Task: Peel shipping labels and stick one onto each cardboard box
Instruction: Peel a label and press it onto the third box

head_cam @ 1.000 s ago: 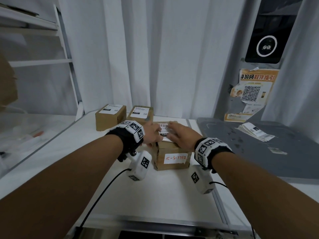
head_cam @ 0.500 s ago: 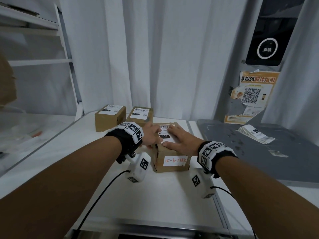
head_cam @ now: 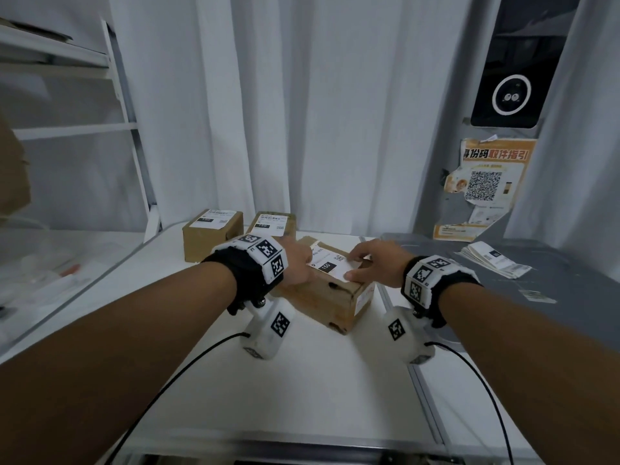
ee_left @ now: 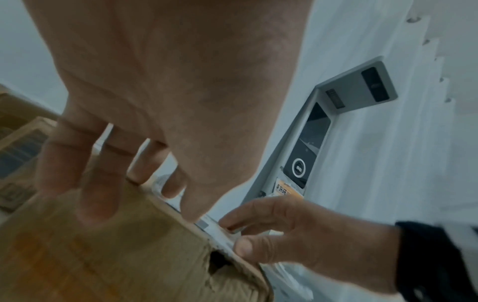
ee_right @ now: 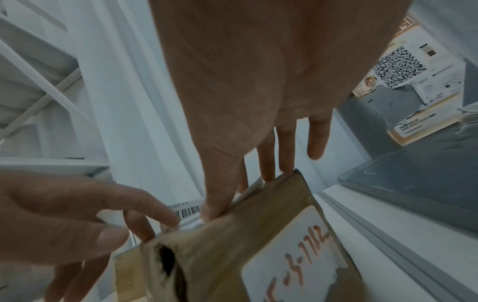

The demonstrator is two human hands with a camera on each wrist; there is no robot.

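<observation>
A brown cardboard box (head_cam: pixel 322 297) sits on the white table (head_cam: pixel 208 380), one corner toward me. A white shipping label (head_cam: pixel 330 265) lies on its top. My left hand (head_cam: pixel 297 263) holds the box's left side, fingers down the cardboard (ee_left: pixel 103 255) and thumb on the top edge. Fingertips of my right hand (head_cam: pixel 372 260) press the label's right part, and the thumb rests at its near corner. In the right wrist view the label's barcode (ee_right: pixel 187 210) shows between both hands. A handwritten tag (ee_right: pixel 292 255) is stuck on the box's right-facing side.
Two labelled boxes (head_cam: pixel 211 236) (head_cam: pixel 273 224) stand at the back against the curtain. A stack of labels (head_cam: pixel 493 263) and a loose label scrap (head_cam: pixel 538 295) lie on the grey surface (head_cam: pixel 503 313) to the right. White shelving (head_cam: pixel 127 129) rises at the left.
The box has turned: its tagged face, which faced me, now points right. My right hand slid from the label's middle to its near right corner.
</observation>
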